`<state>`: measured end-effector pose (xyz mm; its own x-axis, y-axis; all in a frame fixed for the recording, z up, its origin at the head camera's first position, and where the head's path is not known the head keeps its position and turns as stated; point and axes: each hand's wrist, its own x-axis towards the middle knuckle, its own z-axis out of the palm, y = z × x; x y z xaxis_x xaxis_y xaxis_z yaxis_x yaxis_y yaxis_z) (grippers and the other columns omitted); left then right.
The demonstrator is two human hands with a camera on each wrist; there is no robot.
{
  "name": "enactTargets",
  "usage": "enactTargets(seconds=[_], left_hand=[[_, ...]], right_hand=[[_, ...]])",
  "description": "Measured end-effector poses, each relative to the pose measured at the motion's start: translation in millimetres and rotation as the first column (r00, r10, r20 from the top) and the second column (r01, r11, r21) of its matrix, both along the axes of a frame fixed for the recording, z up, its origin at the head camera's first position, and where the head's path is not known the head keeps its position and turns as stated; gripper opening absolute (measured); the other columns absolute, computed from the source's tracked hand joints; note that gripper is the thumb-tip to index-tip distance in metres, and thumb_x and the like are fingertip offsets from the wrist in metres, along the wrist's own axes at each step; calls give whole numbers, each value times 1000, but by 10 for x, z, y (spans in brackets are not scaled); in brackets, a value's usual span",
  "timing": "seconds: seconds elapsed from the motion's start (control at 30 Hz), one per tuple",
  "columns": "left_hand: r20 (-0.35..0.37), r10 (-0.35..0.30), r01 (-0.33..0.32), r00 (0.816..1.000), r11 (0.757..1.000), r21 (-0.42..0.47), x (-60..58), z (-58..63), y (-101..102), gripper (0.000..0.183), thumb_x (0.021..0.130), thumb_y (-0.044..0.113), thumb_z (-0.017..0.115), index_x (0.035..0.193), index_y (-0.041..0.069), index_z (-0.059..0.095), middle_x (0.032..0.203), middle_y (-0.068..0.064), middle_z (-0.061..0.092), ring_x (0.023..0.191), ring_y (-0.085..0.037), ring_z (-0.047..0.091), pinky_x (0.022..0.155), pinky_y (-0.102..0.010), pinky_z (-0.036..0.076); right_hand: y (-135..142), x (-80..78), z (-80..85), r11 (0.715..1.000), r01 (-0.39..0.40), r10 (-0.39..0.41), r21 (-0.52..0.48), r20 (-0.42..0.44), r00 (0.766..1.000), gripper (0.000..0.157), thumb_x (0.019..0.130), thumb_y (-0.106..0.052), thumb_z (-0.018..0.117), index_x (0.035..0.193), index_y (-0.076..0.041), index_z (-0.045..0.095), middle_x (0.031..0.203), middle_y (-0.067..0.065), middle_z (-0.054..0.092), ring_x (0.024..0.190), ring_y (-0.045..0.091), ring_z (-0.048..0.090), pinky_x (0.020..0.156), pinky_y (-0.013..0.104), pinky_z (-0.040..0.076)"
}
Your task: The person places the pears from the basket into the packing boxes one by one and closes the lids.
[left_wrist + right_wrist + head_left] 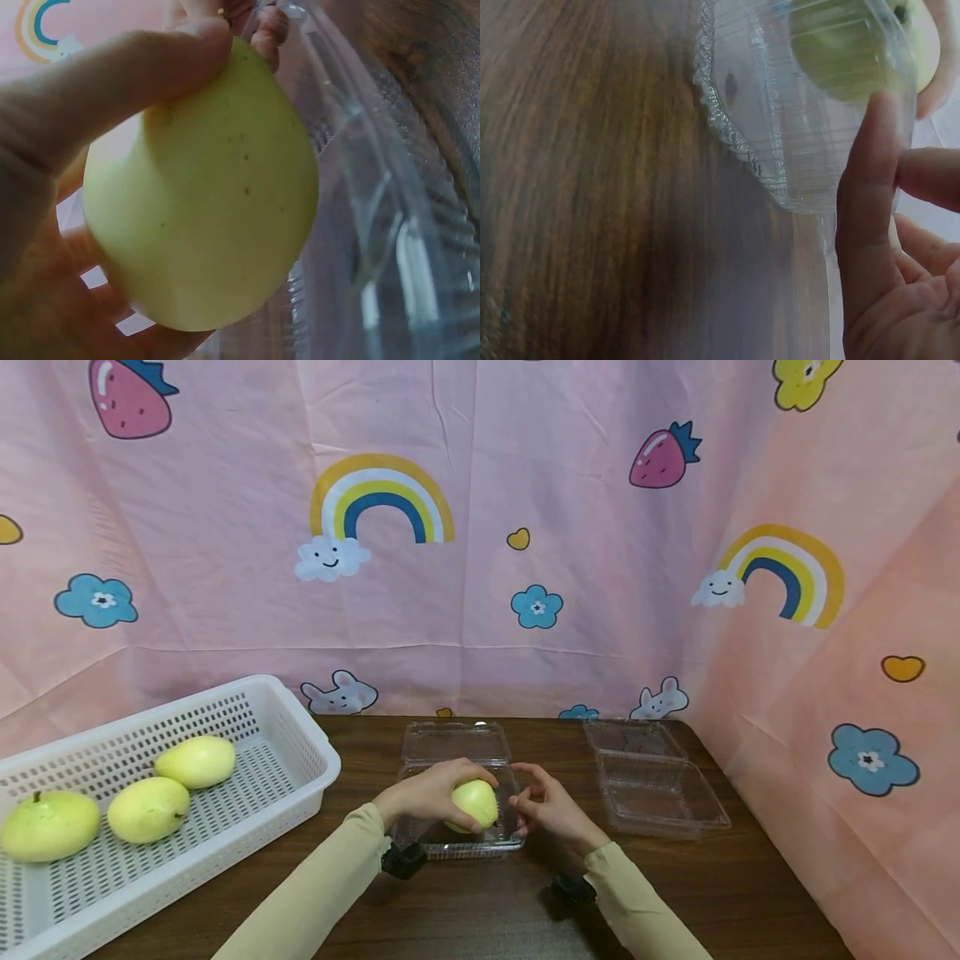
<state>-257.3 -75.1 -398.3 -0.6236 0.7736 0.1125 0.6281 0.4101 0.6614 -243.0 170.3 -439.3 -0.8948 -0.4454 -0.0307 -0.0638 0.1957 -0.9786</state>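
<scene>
My left hand (431, 792) grips a yellow-green pear (477, 803), thumb on the near side and fingers around the far side. The pear is over a clear plastic clamshell box (468, 850), whose lid (454, 744) lies back, away from me. In the left wrist view, the pear (202, 202) fills the middle, next to the ribbed clear wall (382, 202). At the box's right side, my right hand (553, 814) pinches the rim between thumb and finger. The right wrist view shows a fingertip (883, 112) against the clear wall (817, 150), with the pear behind it.
A white perforated basket (300, 793) stands at the left with three more pears in it, one of them a rounded pear (51, 827). Another clear clamshell box (660, 793) sits with its lid up at the right. A printed pink cloth (480, 610) hangs behind the brown table (480, 910).
</scene>
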Motion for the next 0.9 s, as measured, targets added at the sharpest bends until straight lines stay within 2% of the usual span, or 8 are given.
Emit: enactTargets(seconds=[0.2, 0.33, 0.53, 0.8, 0.9], left_hand=[[34, 15, -14, 999, 1000, -21, -11, -80, 66, 58, 76, 24, 82, 127, 7, 59, 116, -6, 53, 95, -19, 52, 74, -33, 47], [42, 24, -22, 999, 999, -40, -21, -128, 102, 58, 75, 22, 83, 126, 7, 59, 119, -8, 53, 95, -21, 51, 73, -32, 47], [11, 26, -25, 1000, 996, -83, -19, -195, 167, 57, 73, 20, 85, 123, 8, 61, 120, -8, 52, 102, -25, 47, 77, -34, 45], [-19, 17, -19, 1000, 992, -124, -10, -185, 210, 58, 74, 19, 84, 126, 9, 60, 126, -9, 52, 110, -30, 45, 81, -37, 44], [-8, 17, -18, 1000, 992, -123, -7, -169, 193, 61, 75, 20, 84, 129, 8, 57, 131, -11, 49, 114, -32, 45, 82, -38, 45]], right_hand=[[-3, 8, -13, 1000, -9, 9, 8, -11, 1000, 55, 96, -2, 56, 145, 0, 31, 82, 17, 58, 59, 15, 57, 58, 34, 55], [-6, 19, 5, 1000, -8, 8, 10, -13, 1000, 55, 97, -2, 56, 145, 0, 30, 80, 13, 57, 60, 16, 57, 58, 35, 55], [-15, 19, 6, 1000, -5, 5, 4, -9, 1000, 55, 96, -1, 56, 145, 0, 30, 77, 9, 57, 60, 17, 56, 56, 33, 54], [-6, 18, -6, 1000, -1, 1, -1, -19, 1000, 56, 96, -1, 56, 145, 0, 30, 77, 9, 57, 59, 17, 56, 57, 36, 55], [-7, 19, -7, 1000, -1, 1, 4, -20, 1000, 56, 96, -1, 56, 146, -1, 30, 78, 10, 58, 59, 17, 57, 57, 36, 55]])
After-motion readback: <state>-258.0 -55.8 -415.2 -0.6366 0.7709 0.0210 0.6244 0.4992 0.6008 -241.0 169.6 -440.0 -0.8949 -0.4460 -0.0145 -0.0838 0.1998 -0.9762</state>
